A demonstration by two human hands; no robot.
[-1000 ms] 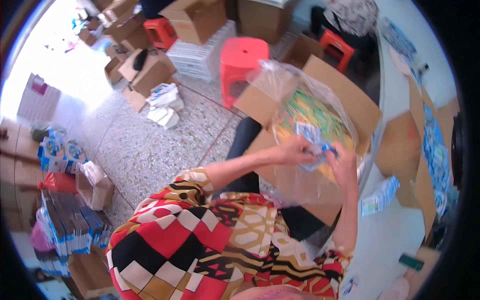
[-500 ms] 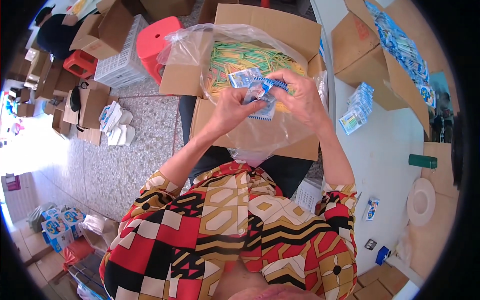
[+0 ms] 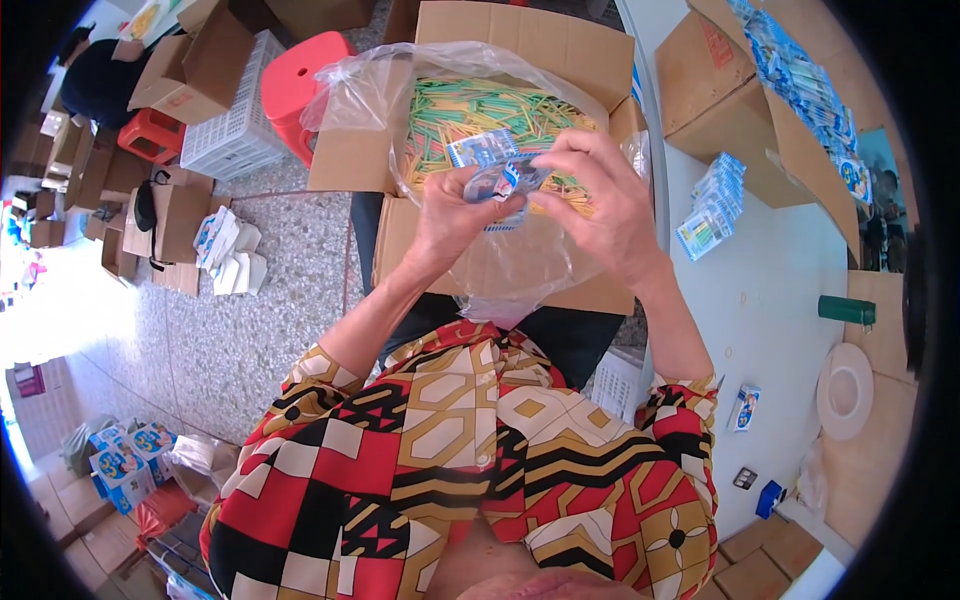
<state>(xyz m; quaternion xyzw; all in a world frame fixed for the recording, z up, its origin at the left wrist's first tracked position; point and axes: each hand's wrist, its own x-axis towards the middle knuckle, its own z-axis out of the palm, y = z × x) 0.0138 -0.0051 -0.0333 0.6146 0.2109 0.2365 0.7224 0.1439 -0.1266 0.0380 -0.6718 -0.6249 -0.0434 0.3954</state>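
Observation:
Over the open carton, my left hand (image 3: 450,218) is closed on a small clear plastic packet (image 3: 505,182) with blue-and-white printed edges, its thumb pressed across the film. My right hand (image 3: 608,205) curves around the packet's right end, thumb and fingers apart, fingertips close to its edge; contact there is hard to make out. Another printed packet (image 3: 482,148) appears just beyond the left fingers, over the sticks, and I cannot tell whether it rests on them. Thin green, yellow and pink sticks (image 3: 480,108) fill the clear plastic liner (image 3: 355,88) inside the carton (image 3: 350,160).
On the pale table (image 3: 740,290) at right lie a row of blue packets (image 3: 714,205) and a single packet (image 3: 745,408). A tilted carton (image 3: 705,80) stands there, near a green bottle (image 3: 845,310) and a white hat (image 3: 845,390). Red stools (image 3: 300,85) are at left.
My right fingers have spread from a pinch at the packet's top edge, and the thumb has moved lower. The left hand keeps its hold. The whole view has shifted slightly.

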